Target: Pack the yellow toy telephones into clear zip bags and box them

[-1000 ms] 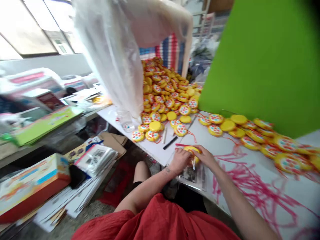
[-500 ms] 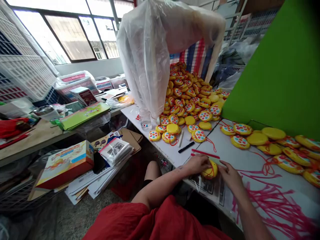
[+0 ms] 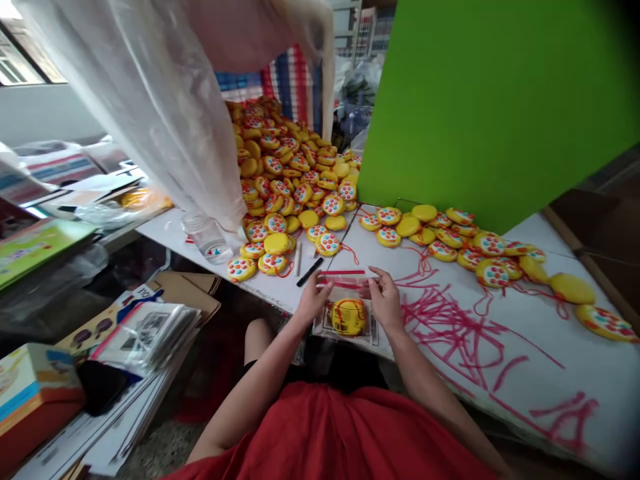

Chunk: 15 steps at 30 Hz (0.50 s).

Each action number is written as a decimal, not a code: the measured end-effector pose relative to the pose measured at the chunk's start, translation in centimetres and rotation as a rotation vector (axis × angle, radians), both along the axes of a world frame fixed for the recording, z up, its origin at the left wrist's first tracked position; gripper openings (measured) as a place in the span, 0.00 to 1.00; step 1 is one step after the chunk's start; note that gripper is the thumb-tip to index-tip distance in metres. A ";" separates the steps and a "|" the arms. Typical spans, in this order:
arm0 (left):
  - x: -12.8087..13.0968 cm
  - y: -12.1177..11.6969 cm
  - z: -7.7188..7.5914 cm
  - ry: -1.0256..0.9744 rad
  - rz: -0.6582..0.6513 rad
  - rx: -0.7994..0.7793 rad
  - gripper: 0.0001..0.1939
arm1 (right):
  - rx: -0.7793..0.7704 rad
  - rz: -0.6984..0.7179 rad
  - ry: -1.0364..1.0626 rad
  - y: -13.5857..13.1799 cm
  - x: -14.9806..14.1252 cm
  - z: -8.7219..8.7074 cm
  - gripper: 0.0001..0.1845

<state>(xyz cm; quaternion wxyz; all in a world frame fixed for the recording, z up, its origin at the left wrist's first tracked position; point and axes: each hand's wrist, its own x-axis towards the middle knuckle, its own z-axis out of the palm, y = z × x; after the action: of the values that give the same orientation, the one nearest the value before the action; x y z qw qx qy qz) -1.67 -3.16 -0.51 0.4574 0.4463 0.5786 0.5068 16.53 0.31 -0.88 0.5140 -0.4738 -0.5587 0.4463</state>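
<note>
The left hand [image 3: 311, 300] and the right hand [image 3: 384, 300] hold a clear bag [image 3: 346, 313] at the near edge of the white table [image 3: 525, 360], at about 6 o'clock in the view. Each hand pinches one side of the bag near its red strip [image 3: 343, 273], fingers closed on the plastic. A yellow disc [image 3: 349, 316] wound with red cord sits inside the bag, between the two hands and just below them.

At 12 o'clock from the hands lie a black marker [image 3: 310, 272] and a white stick [image 3: 299, 258], side by side. Beyond them, toward 11 o'clock, a large pile of discs [image 3: 290, 173] spills from under a hanging plastic sheet [image 3: 150, 113]. A clear cup [image 3: 210, 240] stands at 10 o'clock, near the pile's edge. A row of discs [image 3: 450, 240] runs toward 2 o'clock along the foot of a green board [image 3: 490, 100]. Pink marks [image 3: 450, 327] cover the table at 3 o'clock. At 8 o'clock, off the table, boxes and stacked packets [image 3: 145, 337] lie on the floor. The red skirt [image 3: 330, 433] fills the view at 6 o'clock.
</note>
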 end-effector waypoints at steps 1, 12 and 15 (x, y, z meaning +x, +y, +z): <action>0.0 -0.1 -0.1 -0.086 -0.048 -0.065 0.25 | 0.002 0.004 0.009 -0.1 0.1 0.1 0.25; 1.4 0.8 1.4 -0.201 -0.168 -0.069 0.15 | 0.651 0.077 -0.564 -0.1 -1.3 3.8 0.20; 1.4 1.0 2.3 0.050 -0.237 0.025 0.12 | 0.748 0.157 -0.760 0.2 -2.1 4.1 0.23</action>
<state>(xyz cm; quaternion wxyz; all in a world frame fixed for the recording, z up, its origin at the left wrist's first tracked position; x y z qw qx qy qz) -0.27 -2.14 1.76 0.4939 0.5297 0.5265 0.4452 14.38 0.46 3.19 0.3741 -0.3433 -0.8600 0.0511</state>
